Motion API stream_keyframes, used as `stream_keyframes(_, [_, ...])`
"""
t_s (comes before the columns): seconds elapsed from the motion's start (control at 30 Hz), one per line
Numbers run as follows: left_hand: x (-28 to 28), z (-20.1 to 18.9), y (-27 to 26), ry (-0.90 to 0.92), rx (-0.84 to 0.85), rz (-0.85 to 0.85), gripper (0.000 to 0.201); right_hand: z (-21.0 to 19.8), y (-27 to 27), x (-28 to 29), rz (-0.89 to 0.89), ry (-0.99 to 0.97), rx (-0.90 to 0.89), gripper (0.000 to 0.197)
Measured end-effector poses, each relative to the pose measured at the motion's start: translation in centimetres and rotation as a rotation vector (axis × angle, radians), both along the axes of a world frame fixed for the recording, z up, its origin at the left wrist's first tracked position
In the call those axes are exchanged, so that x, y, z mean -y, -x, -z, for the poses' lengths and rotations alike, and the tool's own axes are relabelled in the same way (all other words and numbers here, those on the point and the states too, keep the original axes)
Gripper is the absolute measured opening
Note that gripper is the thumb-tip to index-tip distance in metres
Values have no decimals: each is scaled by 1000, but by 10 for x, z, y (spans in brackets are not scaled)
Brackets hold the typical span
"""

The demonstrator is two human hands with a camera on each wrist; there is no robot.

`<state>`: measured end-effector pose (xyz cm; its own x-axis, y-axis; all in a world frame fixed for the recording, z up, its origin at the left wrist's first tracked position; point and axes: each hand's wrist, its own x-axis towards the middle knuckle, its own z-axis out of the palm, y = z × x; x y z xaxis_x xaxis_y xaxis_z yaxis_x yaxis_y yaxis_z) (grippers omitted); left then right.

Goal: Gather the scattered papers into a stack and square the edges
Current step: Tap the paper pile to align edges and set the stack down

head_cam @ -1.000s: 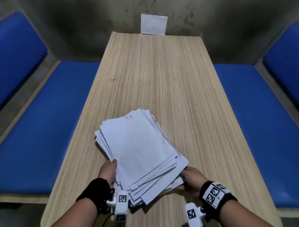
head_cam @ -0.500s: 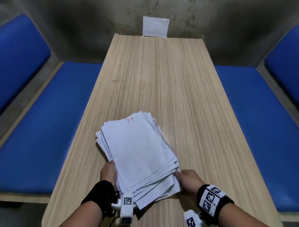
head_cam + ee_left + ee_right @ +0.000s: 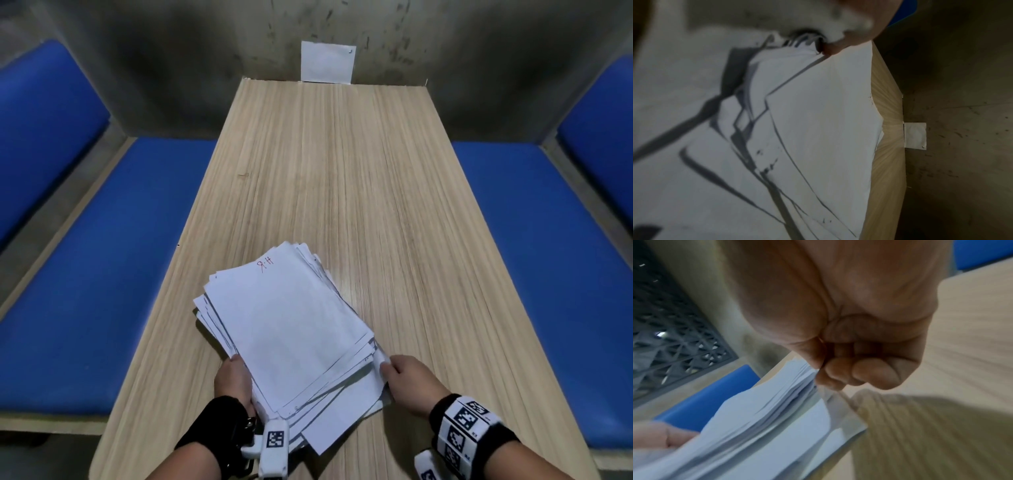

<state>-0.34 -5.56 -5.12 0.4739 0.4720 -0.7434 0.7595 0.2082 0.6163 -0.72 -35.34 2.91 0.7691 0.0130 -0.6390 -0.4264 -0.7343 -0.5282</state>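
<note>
A loose stack of white papers (image 3: 287, 329) lies askew on the near part of the wooden table (image 3: 342, 171), its edges uneven and lower sheets sticking out toward me. The top sheet carries a red scribble. My left hand (image 3: 236, 371) grips the stack's near-left edge, thumb (image 3: 838, 47) on top of the papers (image 3: 818, 129). My right hand (image 3: 394, 370) is at the near-right corner, fingers (image 3: 859, 369) curled and pinching the corner of the papers (image 3: 766, 418). Both wrists wear black bands with markers.
A white sheet (image 3: 327, 61) hangs on the stained wall at the table's far end. Blue benches run along the left (image 3: 102, 274) and right (image 3: 531, 257) sides. The table edges lie close on either side of my hands.
The lower sheets that fanned out to the right have slid in under the top sheets. My right hand has followed that corner inward. My left hand has kept its hold.
</note>
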Motion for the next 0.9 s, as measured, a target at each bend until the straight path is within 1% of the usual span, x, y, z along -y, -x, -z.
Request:
stream_keyframes(0.07, [-3,28,2,-8,2,16,60,2,2,-2,90,-98,-96,35])
stream_keyframes(0.1, [-3,30,4,12,7,11,59,3,3,-3,131,-140,-147,36])
stream_keyframes(0.17, [3,17,7,72,22,-23,54,2,5,-3,182,-205,-226,35])
stream_keyframes(0.2, [8,4,9,102,21,-56,50,1,6,-1,214,-241,-248,33])
stream_keyframes(0.23, [11,-8,10,136,16,-78,45,0,6,1,276,-285,-269,29])
stream_keyframes(0.3, [10,-9,12,135,-10,-100,38,1,8,8,407,-363,-298,23])
stream_keyframes(0.33, [9,-2,13,151,-13,-109,38,3,10,11,428,-382,-306,23])
stream_keyframes(0.4, [6,18,12,162,-17,-94,36,6,14,13,382,-339,-288,24])
stream_keyframes(0.43, [4,32,11,156,-19,-97,34,8,16,13,367,-322,-268,21])
stream_keyframes(0.5, [0,53,10,137,-19,-92,35,11,17,9,403,-356,-266,16])
stream_keyframes(0.57, [-2,61,10,105,5,-73,38,14,18,5,468,-406,-317,18])
stream_keyframes(0.6, [2,50,10,115,15,-94,39,15,20,3,499,-434,-358,21])
stream_keyframes(0.63, [7,30,10,129,30,-100,38,17,21,0,523,-464,-408,23])
stream_keyframes(0.67, [15,2,12,155,40,-116,36,19,22,-3,534,-492,-453,27])
stream_keyframes(0.7, [26,-36,14,198,29,-125,32,19,23,-5,532,-501,-493,30])
stream_keyframes(0.73, [33,-55,17,236,23,-134,26,20,22,-6,522,-503,-514,34])
stream_keyframes(0.77, [36,-65,19,256,19,-133,23,20,22,-6,506,-495,-523,36])
stream_keyframes(0.8, [36,-67,20,286,23,-126,23,21,22,-4,487,-495,-531,36])
stream_keyframes(0.87, [33,-72,20,361,68,-103,31,14,21,1,410,-486,-530,32])
stream_keyframes(0.9, [30,-70,19,388,101,-112,34,11,21,6,330,-453,-521,30])
